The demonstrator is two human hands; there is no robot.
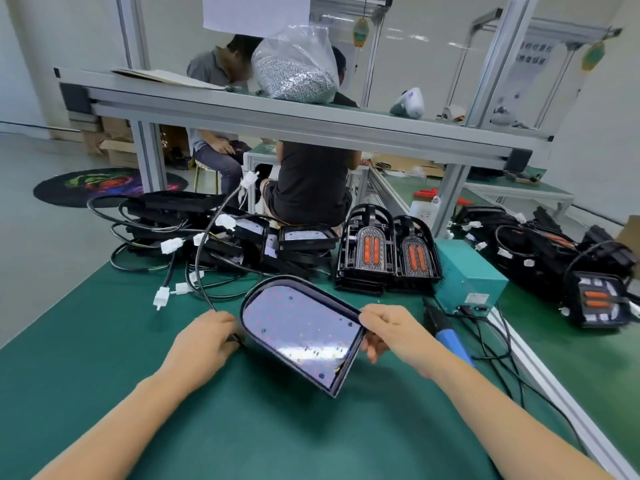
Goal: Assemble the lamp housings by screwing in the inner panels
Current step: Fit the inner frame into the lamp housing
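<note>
**Both hands on one lamp panel, centre of the frame**

I hold the lamp panel between my hands just below the middle of the frame, tilted above the green bench mat. My right hand pinches its right edge, thumb on top and fingers curled underneath, so the fingertips are hidden behind the rim. My left hand grips the left edge where a black cable leaves it; my knuckles cover the joint and I cannot make out exactly what the fingers close on. The panel's face is glossy and glare washes out its lower part; the small dots on it are too fine to read.

Behind it, left of centre, lies a tangled pile of black housings with white connectors. Two open housings with orange lenses stand right of centre beside a teal box. A blue-handled tool lies partly hidden behind my right wrist. A bag of screws sits on the upper shelf.
</note>
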